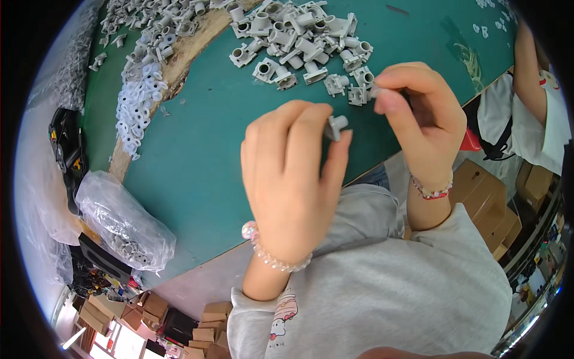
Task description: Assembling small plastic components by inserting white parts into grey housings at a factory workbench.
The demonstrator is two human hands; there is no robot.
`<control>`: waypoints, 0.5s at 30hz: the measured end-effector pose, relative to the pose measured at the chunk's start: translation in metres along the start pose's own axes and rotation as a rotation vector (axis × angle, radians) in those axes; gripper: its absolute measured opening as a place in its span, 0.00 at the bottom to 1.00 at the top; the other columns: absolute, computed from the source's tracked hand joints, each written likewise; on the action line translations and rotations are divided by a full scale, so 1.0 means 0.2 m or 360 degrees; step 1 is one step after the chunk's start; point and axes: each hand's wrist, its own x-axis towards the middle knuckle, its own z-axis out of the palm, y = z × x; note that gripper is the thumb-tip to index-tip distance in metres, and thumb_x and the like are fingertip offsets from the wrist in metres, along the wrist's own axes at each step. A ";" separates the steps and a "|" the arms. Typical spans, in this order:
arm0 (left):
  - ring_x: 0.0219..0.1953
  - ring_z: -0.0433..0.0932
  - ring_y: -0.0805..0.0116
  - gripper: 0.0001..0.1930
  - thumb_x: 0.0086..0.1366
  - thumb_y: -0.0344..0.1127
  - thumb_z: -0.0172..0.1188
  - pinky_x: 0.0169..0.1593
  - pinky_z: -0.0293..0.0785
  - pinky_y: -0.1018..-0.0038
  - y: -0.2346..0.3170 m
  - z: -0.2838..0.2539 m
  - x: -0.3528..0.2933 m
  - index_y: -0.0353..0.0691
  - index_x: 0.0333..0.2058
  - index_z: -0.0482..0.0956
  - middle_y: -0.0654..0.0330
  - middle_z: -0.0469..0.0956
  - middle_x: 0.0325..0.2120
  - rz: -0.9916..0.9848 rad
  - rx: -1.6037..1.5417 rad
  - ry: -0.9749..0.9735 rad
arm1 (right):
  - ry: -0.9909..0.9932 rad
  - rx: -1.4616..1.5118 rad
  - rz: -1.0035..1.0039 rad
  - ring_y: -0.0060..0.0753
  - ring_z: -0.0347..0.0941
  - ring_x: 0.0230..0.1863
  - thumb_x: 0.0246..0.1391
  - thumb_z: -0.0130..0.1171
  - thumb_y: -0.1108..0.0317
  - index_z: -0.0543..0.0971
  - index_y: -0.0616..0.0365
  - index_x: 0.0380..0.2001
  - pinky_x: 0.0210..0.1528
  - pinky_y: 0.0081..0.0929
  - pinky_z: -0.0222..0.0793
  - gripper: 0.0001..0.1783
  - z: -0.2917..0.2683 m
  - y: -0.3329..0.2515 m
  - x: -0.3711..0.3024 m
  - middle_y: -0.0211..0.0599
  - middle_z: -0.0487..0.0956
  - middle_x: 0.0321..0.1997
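Observation:
Between the thumb and fingers of my left hand (pixel 287 173) is a grey plastic fitting (pixel 338 124), its short round stub pointing right. My right hand (pixel 427 116), a little farther right, is closed in a pinch on a small whitish translucent piece (pixel 375 92), too small and blurred to make out fully. The two hands are apart above the green tabletop (pixel 197 173). Just beyond them lies a heap of similar grey fittings (pixel 308 48), several of them loose close to my right fingertips.
Flat translucent washers (pixel 136 110) lie heaped at the left along a wooden strip (pixel 194 51); more grey fittings (pixel 156 24) lie behind. A clear plastic bag (pixel 122 218) rests at the left edge. Another person's arm (pixel 529 78) shows far right, above cardboard boxes (pixel 478 194).

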 end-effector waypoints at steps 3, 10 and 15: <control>0.37 0.76 0.57 0.19 0.45 0.20 0.63 0.40 0.72 0.68 0.01 -0.03 -0.02 0.38 0.39 0.77 0.55 0.76 0.36 -0.0159 -0.0079 0.0000 | -0.0330 0.0299 0.0022 0.22 0.75 0.30 0.46 0.62 0.78 0.79 0.61 0.31 0.31 0.19 0.69 0.06 0.02 -0.04 -0.02 0.32 0.78 0.31; 0.34 0.74 0.67 0.22 0.44 0.15 0.60 0.36 0.72 0.77 -0.03 -0.09 -0.10 0.37 0.41 0.81 0.55 0.74 0.34 -0.0125 -0.0427 0.0282 | -0.0605 0.0419 -0.0079 0.28 0.69 0.32 0.45 0.60 0.80 0.75 0.62 0.30 0.35 0.21 0.65 0.08 0.15 -0.10 -0.04 0.37 0.74 0.31; 0.34 0.73 0.66 0.25 0.46 0.15 0.59 0.37 0.72 0.74 -0.06 -0.10 -0.14 0.34 0.46 0.76 0.56 0.74 0.34 -0.0257 -0.0548 0.0335 | -0.0518 0.0564 0.0032 0.21 0.68 0.27 0.48 0.59 0.78 0.74 0.61 0.31 0.27 0.17 0.65 0.06 0.23 -0.08 -0.08 0.33 0.72 0.31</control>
